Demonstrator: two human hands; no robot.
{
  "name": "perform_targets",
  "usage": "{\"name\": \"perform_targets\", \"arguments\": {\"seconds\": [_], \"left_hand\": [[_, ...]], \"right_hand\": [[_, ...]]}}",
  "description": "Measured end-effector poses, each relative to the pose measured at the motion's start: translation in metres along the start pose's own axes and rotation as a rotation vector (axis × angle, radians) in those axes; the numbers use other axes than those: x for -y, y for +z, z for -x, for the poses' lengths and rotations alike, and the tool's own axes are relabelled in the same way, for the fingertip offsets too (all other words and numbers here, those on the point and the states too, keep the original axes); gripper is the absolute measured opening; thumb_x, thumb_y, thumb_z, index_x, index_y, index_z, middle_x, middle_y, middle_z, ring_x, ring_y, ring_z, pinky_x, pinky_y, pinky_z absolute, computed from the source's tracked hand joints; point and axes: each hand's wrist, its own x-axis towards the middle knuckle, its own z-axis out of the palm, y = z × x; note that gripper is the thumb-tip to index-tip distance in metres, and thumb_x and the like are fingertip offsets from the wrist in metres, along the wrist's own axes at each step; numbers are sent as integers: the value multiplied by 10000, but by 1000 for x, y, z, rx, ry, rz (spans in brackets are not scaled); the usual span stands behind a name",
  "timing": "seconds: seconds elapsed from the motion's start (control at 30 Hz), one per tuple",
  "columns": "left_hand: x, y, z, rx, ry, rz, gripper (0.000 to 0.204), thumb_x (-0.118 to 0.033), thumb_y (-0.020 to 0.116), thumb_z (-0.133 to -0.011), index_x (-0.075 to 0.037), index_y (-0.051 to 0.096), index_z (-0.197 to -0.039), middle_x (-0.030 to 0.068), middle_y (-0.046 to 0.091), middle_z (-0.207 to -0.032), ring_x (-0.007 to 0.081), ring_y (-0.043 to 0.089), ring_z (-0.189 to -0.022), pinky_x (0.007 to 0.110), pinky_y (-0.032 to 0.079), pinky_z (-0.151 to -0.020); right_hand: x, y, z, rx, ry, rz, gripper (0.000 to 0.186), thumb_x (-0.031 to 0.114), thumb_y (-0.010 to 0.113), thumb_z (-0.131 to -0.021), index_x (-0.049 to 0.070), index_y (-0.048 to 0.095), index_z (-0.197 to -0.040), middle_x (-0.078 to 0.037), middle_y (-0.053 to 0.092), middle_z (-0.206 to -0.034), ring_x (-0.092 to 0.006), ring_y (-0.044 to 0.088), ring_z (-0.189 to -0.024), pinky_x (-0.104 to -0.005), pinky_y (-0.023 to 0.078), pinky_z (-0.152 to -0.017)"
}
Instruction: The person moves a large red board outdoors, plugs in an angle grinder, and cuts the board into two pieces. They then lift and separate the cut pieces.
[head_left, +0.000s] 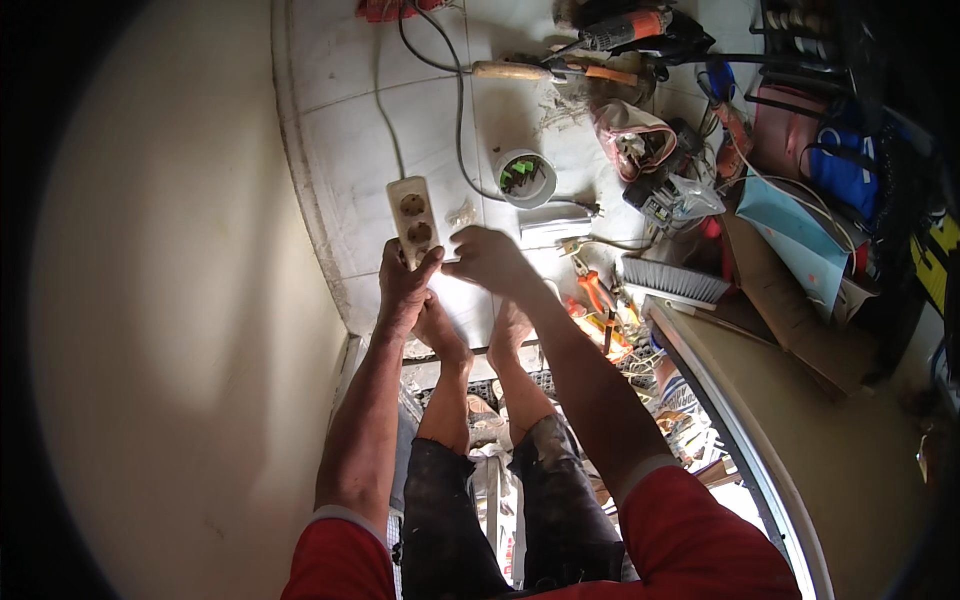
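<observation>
My left hand (405, 280) is closed round the lower end of a white power strip (420, 210), which shows two sockets above my thumb and a cord running up from its top. My right hand (490, 260) is just right of the strip, fingers bent and apart, with nothing visible in them; whether a fingertip touches the strip I cannot tell. A small clear packet (461, 214) lies beside the strip. Up and to the right stands a white tub (540, 185) of green and dark small pieces. My bare feet are below my hands on the white tiles (340, 150).
A pale wall (170, 300) runs along my left. Power tools (620, 30), pliers (595, 285), a brush (675, 278), a cloth bag (630, 140), cardboard (780, 310) and cables crowd the right. A framed panel (750, 440) stands at lower right, beside a doorway sill (435, 375).
</observation>
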Motion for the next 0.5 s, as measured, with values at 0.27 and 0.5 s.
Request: {"name": "perform_targets", "arguments": {"seconds": [0.27,0.5], "left_hand": [[58,-50,-53,6,-127,94,552,-311,910,-869,7,580,-1178,96,675,-1052,175,670,-893,359,601,-800],[97,-61,-70,13,-198,54,477,-207,910,-860,-32,583,-1162,72,670,-1032,136,661,-881,325,585,-713]], "right_hand": [[-128,-202,-224,-574,419,37,521,401,763,-971,82,643,-1366,-128,703,-1129,-253,691,-1027,-450,647,-781],[-137,-269,-299,-699,684,-413,663,525,869,-822,39,659,-1221,-161,692,-1129,-364,742,-848,-574,684,-762]]}}
